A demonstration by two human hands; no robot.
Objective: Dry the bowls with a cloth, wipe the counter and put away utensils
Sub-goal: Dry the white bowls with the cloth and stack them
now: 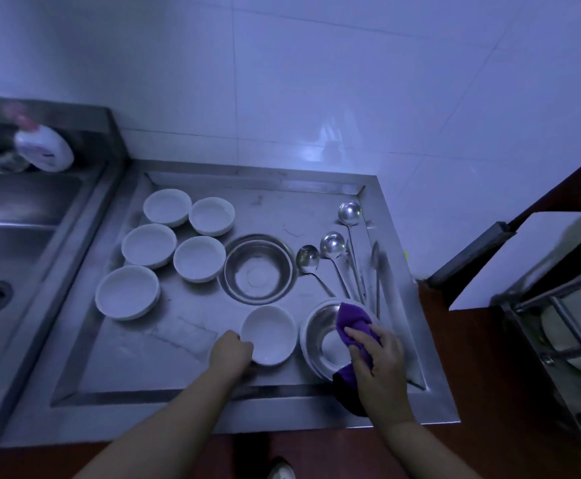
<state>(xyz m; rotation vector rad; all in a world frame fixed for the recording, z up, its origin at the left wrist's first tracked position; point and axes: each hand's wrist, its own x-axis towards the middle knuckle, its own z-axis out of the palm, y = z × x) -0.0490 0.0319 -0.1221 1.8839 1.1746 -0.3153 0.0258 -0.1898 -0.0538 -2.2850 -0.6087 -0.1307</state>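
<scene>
My left hand [231,350] grips the near-left rim of a white bowl [271,331] that stands on the steel counter tray [164,354]. My right hand [377,357] holds a purple cloth [353,318] pressed into a steel bowl [320,335] at the tray's front right. Several more white bowls [149,245] stand upright in the left half of the tray. A larger steel bowl [258,269] sits in the middle. Steel ladles [332,243] and other long utensils [375,267] lie at the right side, handles toward me.
A sink [12,236] with a drain lies to the left, and a white detergent bottle [45,150] stands on its back ledge. A tiled wall rises behind. A metal dish rack [558,337] holding plates stands at the right on a brown surface.
</scene>
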